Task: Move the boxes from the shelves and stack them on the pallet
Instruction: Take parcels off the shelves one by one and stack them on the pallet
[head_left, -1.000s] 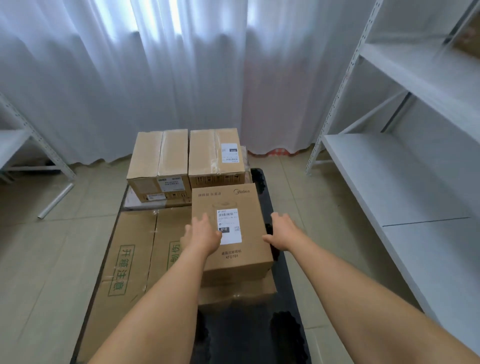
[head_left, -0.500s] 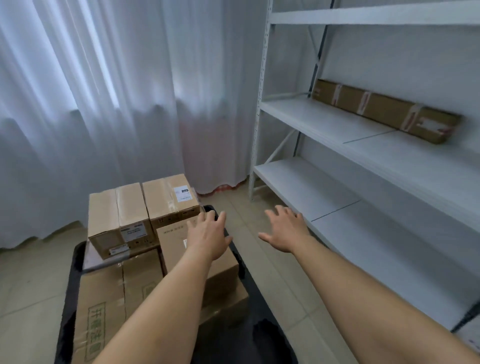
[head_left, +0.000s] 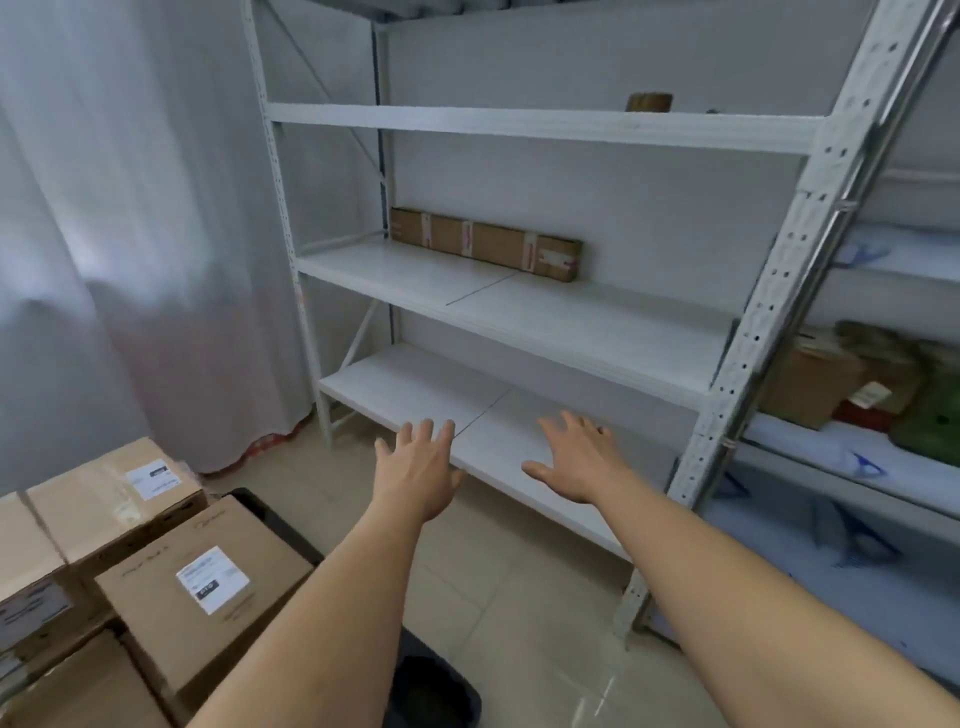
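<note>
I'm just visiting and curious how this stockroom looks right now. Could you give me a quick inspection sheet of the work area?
Surface: tiled floor; a black pallet at lower left.
Job's things: a long box lies at the back of the middle shelf; stacked boxes sit on the pallet.
Clutter: loose boxes and bags on the next rack, too blurred to sort; a brown item on the top shelf.
Hands: left hand and right hand both open, empty, held out toward the rack's lowest shelf.
Cables: nothing seen.
Surroundings: white curtain, white metal rack, pale wall.
</note>
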